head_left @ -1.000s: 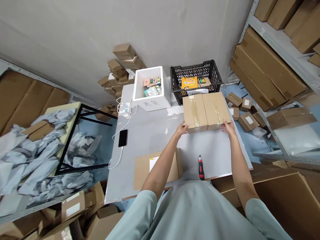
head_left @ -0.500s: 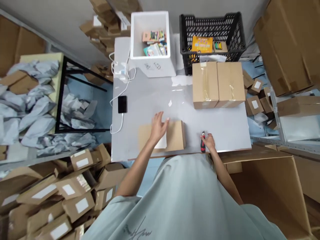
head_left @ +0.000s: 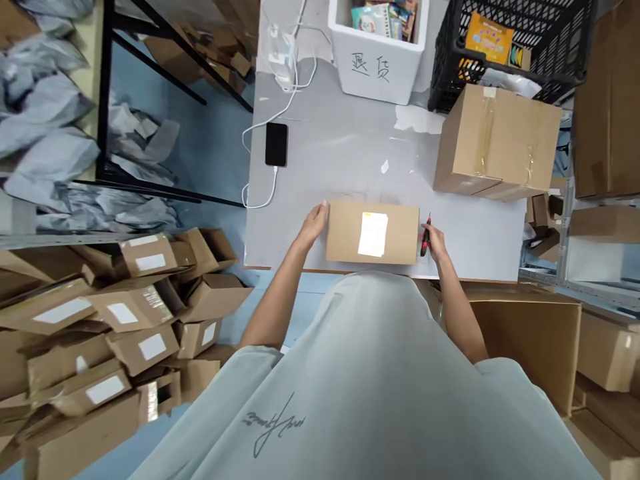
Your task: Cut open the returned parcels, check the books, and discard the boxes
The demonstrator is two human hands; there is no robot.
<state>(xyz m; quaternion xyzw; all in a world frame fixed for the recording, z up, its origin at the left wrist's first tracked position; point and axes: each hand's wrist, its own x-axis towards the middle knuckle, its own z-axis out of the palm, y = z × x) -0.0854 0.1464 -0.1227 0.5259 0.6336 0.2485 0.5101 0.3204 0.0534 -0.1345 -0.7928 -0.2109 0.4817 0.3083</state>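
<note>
Between both hands now — labelled box (head_left: 373, 233)

The top edge cuts off the white foam box (head_left: 379, 50) and the black crate (head_left: 520, 47). The print on the parcel label (head_left: 373, 234) is too small to read. The right hand (head_left: 436, 241) hides most of the red knife (head_left: 425, 241).

Box (head_left: 373, 233) at table (head_left: 330, 160) near edge; left hand (head_left: 314, 223) on its left end, right hand (head_left: 436, 241) with knife (head_left: 425, 239) at its right; bigger box (head_left: 497, 143) behind-right; phone (head_left: 276, 143) behind-left; crate (head_left: 515, 47) right of bin (head_left: 380, 60) at back.
</note>
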